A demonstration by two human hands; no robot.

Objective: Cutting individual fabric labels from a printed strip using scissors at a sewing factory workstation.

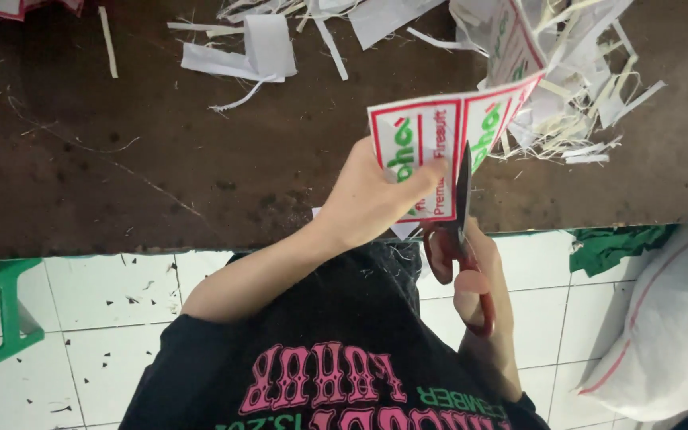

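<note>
Printed label sheet (439, 135) between left hand (372, 195) and red-handled scissors (462, 231)

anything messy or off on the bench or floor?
Yes: white paper offcuts lie strewn and heaped along the far part of the brown table, and small dark bits dot the white tiled floor. No damage shows.

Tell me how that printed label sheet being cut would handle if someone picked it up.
The printed label sheet is probably light and fairly floppy: it curves where the left hand pinches one end. It likely tears or creases easily, since the scissors in the right hand slice it and thin paper strips lie curled nearby.
</note>
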